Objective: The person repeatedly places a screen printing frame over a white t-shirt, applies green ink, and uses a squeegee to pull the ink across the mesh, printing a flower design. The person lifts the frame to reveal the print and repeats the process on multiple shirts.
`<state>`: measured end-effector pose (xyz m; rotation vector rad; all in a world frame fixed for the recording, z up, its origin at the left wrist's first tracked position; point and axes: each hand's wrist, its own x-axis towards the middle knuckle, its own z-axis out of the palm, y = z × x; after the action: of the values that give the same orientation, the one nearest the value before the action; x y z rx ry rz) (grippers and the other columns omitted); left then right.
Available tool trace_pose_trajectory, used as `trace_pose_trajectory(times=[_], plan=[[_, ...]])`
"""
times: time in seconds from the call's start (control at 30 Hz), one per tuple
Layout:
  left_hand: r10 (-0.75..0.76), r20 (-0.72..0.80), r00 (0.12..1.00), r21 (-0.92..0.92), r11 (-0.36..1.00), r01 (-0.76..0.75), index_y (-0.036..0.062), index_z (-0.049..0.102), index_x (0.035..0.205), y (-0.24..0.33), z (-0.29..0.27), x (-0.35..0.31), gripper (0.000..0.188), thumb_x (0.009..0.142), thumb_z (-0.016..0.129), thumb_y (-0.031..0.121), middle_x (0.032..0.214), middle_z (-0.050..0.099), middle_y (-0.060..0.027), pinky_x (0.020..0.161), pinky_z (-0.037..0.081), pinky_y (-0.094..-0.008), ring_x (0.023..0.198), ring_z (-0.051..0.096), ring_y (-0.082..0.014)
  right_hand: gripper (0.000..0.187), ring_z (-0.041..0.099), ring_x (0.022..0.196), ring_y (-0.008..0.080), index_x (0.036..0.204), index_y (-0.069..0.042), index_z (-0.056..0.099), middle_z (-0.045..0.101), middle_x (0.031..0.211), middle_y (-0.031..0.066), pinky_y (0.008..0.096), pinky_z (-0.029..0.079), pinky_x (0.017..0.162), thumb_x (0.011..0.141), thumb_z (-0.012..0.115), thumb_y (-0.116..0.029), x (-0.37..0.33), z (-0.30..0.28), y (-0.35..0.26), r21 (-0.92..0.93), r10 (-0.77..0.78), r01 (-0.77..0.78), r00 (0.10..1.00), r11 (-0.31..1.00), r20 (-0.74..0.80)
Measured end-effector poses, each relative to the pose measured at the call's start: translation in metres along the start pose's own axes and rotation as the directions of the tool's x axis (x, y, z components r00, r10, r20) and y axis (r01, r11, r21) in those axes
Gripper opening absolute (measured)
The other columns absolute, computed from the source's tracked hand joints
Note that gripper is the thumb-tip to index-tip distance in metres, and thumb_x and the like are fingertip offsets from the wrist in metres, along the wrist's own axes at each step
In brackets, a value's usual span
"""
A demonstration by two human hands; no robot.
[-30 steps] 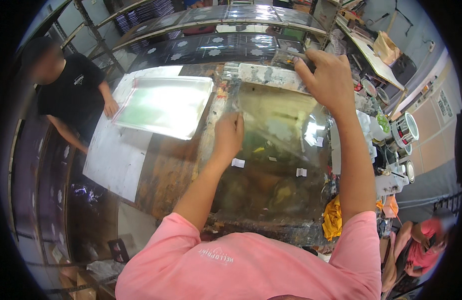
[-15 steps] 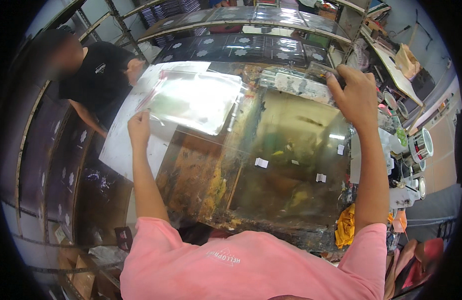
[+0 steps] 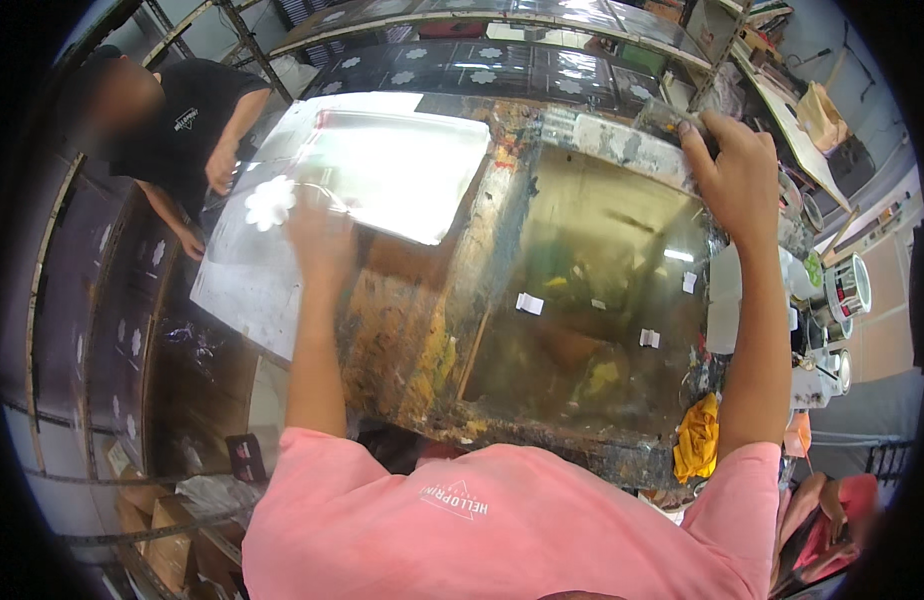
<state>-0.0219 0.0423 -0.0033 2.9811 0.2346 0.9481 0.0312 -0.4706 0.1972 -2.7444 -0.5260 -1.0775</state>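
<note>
My left hand (image 3: 320,235) is blurred in the left half of the frame, beside a clear film bearing a white flower print (image 3: 271,203); I can't tell whether its fingers are pinching the film or spread. If my fingers brush that print while its ink is wet, it could smear. The co-worker's hand (image 3: 222,165) is near the film's far edge, so pulling against each other might crease it. A careless sweep could also skew the stack of clear plastic sheets (image 3: 397,170) at upper centre-left, since slick plastic slides easily.

My right hand (image 3: 737,175), upper right, has its fingers bent around the right end of a paint-spotted bar (image 3: 632,150); how firmly they press I can't tell. A slip there might jolt the bar.

The stack is glossy and roughly rectangular, throwing a hard white glare. The olive panel (image 3: 542,370) at centre-right looks smooth and see-through, dotted with small white tabs (image 3: 529,303). The wooden tabletop (image 3: 392,320) is brown and stained, and the orange cloth (image 3: 697,440) lies crumpled at lower right.
</note>
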Motion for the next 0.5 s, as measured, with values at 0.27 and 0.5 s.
trace_pose_trajectory(times=[0.27,0.5], plan=[[0.087,0.458,0.885,0.017,0.994,-0.106,0.0149,0.044,0.164,0.072,0.030,-0.010,0.056,0.114,0.034,0.038,0.172,0.039,-0.0059,0.128,0.005,-0.0712,0.160,0.031,-0.0310,0.045,0.070,0.085,0.0361,0.095,-0.003,0.076,0.074,0.086,0.0175,0.0493,0.045,0.088,0.094,0.065,-0.047,-0.003,0.011,0.004,0.030,-0.025,0.026,0.999,0.999,-0.033],[0.131,0.476,0.870,-0.210,0.977,-0.032,0.0111,0.064,0.146,0.054,0.011,0.036,0.047,0.113,0.039,0.033,0.151,0.061,-0.0137,0.129,0.009,-0.0658,0.146,0.052,-0.0338,0.047,0.069,0.081,0.0337,0.087,-0.004,0.073,0.073,0.082,0.0140,0.0474,0.043,0.083,0.094,0.061,-0.049,-0.006,0.011,0.004,0.022,-0.002,0.004,0.997,1.000,-0.077]])
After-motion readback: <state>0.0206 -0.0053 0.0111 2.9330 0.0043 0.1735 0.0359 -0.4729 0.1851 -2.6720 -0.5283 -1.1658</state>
